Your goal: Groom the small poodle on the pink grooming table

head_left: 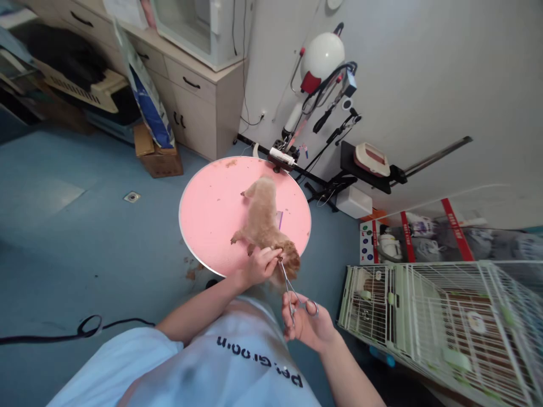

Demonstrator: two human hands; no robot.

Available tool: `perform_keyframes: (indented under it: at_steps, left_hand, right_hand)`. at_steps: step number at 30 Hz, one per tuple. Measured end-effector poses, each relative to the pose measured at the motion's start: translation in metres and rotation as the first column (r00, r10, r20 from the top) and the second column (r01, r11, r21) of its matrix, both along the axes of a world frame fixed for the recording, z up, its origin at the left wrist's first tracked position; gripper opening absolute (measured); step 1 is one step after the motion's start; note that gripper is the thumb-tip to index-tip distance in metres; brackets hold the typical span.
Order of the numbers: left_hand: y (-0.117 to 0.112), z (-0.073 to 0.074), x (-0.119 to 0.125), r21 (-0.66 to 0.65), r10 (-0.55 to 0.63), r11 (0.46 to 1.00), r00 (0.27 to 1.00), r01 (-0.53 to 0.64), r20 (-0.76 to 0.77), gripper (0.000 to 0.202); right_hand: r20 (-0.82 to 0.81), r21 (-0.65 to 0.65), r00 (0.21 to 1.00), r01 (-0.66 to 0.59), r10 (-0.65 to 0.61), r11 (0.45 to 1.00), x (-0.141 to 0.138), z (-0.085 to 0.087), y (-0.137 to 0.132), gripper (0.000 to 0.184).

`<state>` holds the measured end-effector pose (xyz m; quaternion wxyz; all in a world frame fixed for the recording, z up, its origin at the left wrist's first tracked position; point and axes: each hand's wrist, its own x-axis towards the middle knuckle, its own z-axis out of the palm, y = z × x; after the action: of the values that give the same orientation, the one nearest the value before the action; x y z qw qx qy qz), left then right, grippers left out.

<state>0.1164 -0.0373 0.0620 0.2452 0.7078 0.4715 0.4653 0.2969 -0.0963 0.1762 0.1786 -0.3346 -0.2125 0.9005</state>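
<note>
A small light-brown dog (262,212) is on a round pink table (212,209), its curly darker head (292,257) at the edge nearest me. My left hand (263,264) is closed at the side of that head, fingers pinched together; exactly which part they grip is too small to tell. In my right hand (309,325) are metal scissors (287,282), with fingers at the handle loops. Their blades point away from me, and the tips reach the dog's head beside my left fingertips. Behind the dog, a flat purple item (279,219) lies partly hidden.
Loose hair tufts (231,163) are scattered on the tabletop and floor. A white bottle (282,156) lies at the table's far edge, near a stand with hoses. White wire cages (424,316) stand at right; a cabinet (195,102) and cardboard box (159,161) are back left.
</note>
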Motion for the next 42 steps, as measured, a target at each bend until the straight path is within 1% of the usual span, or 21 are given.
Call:
perform_keyframes:
  at_steps: [4, 9, 12, 15, 19, 22, 25, 29, 35, 39, 42]
  left_hand:
    - [0.0, 0.001, 0.003, 0.012, -0.013, 1.0, 1.0, 0.013, 0.018, 0.035]
    - [0.002, 0.0, 0.006, 0.07, 0.01, 0.997, 0.999, -0.013, 0.043, 0.034]
    - [0.003, -0.003, 0.008, 0.088, 0.015, 0.996, 0.999, -0.019, 0.04, 0.033]
    - [0.003, -0.005, 0.01, 0.101, 0.029, 0.994, 0.999, -0.032, 0.038, 0.033]
    - [0.005, -0.007, 0.013, 0.144, 0.049, 0.988, 0.997, -0.057, 0.055, 0.031]
    - [0.007, -0.006, 0.015, 0.149, 0.049, 0.987, 0.996, -0.059, 0.071, 0.03]
    - [0.008, -0.005, 0.017, 0.138, 0.023, 0.99, 0.996, -0.035, 0.089, 0.03]
    - [0.008, -0.004, 0.018, 0.123, -0.008, 0.992, 0.997, -0.002, 0.081, 0.029]
    - [0.007, -0.002, 0.018, 0.1, -0.054, 0.994, 0.995, 0.045, 0.085, 0.03]
    - [0.008, -0.004, 0.016, 0.093, -0.065, 0.994, 0.994, 0.057, 0.083, 0.03]
    - [0.01, -0.005, 0.015, 0.093, -0.061, 0.994, 0.994, 0.053, 0.092, 0.03]
  right_hand:
    - [0.009, -0.026, 0.998, 0.058, -0.057, 0.998, -0.006, -0.008, 0.004, 0.044]
    - [0.03, 0.032, 0.995, 0.097, -0.098, 0.995, -0.004, -0.005, 0.003, 0.046]
    - [0.029, 0.028, 0.991, 0.132, -0.133, 0.991, -0.006, -0.005, 0.003, 0.047]
    - [0.017, 0.022, 0.988, 0.156, -0.157, 0.987, -0.008, -0.01, 0.003, 0.043]
    - [-0.043, 0.06, 0.979, 0.202, -0.2, 0.978, -0.008, -0.018, 0.001, 0.036]
    - [-0.052, 0.099, 0.97, 0.243, -0.239, 0.965, -0.005, -0.019, -0.004, 0.032]
    - [-0.024, 0.129, 0.961, 0.276, -0.275, 0.952, -0.001, -0.016, -0.009, 0.03]
    - [0.027, 0.147, 0.961, 0.268, -0.275, 0.952, 0.005, -0.013, -0.012, 0.031]
    - [0.091, 0.193, 0.965, 0.223, -0.244, 0.955, 0.011, -0.008, -0.012, 0.033]
    - [0.103, 0.221, 0.978, 0.157, -0.183, 0.962, 0.015, -0.003, -0.013, 0.036]
    - [0.132, 0.218, 0.984, 0.089, -0.12, 0.972, 0.019, -0.001, -0.01, 0.037]
